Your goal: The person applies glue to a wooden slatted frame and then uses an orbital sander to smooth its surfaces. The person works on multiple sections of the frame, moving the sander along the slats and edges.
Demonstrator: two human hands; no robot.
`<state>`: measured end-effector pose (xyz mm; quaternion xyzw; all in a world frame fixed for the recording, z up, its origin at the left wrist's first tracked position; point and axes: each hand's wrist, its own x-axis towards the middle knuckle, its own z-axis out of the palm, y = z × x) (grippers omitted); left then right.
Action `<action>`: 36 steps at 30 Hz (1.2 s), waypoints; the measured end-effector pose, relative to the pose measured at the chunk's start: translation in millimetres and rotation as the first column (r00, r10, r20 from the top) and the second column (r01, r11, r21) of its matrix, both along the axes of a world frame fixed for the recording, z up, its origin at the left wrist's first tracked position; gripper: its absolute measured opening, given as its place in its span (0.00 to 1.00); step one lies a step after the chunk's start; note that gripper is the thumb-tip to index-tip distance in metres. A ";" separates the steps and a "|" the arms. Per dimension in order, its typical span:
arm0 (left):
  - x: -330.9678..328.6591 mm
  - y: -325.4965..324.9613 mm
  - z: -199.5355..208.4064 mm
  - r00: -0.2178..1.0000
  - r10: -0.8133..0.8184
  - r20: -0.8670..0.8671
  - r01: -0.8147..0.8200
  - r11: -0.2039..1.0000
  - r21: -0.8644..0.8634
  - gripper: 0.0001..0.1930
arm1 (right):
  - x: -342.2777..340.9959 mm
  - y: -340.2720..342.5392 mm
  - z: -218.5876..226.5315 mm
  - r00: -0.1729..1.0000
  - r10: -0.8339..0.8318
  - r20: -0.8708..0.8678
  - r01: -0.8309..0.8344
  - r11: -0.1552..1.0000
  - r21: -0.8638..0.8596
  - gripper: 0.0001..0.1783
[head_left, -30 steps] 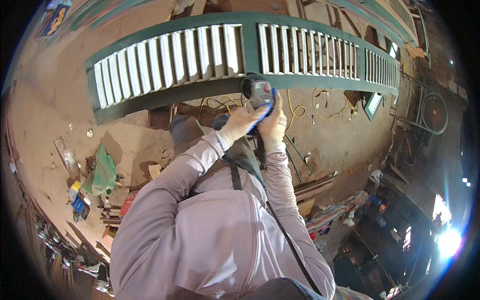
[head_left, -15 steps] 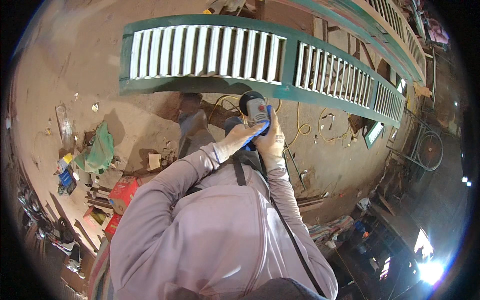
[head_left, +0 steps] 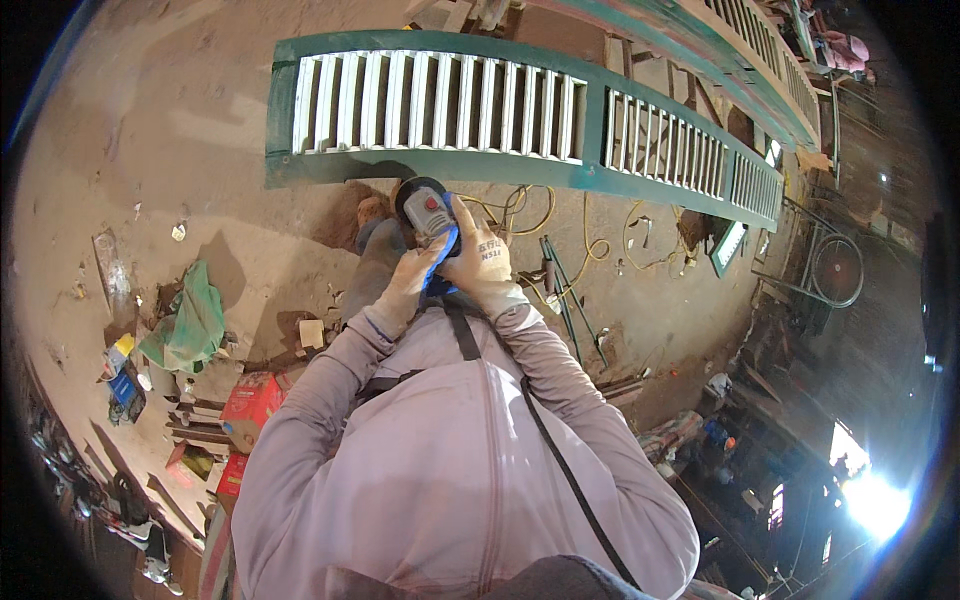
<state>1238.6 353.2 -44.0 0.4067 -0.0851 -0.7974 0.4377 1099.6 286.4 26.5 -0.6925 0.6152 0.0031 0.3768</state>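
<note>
Both my hands are wrapped round a grey angle grinder [head_left: 430,212] with a red button and a dark round head. My left hand [head_left: 410,275], in a pale glove with blue, grips it from the left. On its other side my right hand [head_left: 480,255], gloved alike, closes round the body. The grinder's head is at the lower edge of a long green louvred shutter [head_left: 594,130], near its left part; whether it touches cannot be told. White-looking slats fill the shutter's panels.
A yellow cable [head_left: 590,225] loops over the dirt floor to the right of my hands. Another green louvred frame [head_left: 690,50] stands beyond the shutter. Green cloth [head_left: 190,320] and a red box [head_left: 255,405] lie at left. A wheel [head_left: 838,270] is at far right.
My two hands and the grinder have moved left along the shutter's lower edge. Both hands still hold the grinder.
</note>
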 end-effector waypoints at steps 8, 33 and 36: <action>55.9 13.7 -14.5 0.996 -0.059 0.071 0.077 0.956 -0.283 0.31 | 52.1 7.2 4.3 0.999 0.020 -0.037 -0.020 1.000 -0.021 0.59; 115.9 -7.5 2.4 0.975 -0.138 -0.174 0.137 0.990 -0.017 0.30 | 109.0 9.6 30.8 1.000 -0.024 0.001 0.024 0.999 -0.029 0.55; 115.6 -6.1 -3.2 0.983 -0.135 -0.125 0.131 0.991 -0.037 0.30 | 110.3 8.0 32.6 1.000 -0.022 0.010 0.023 0.999 -0.031 0.54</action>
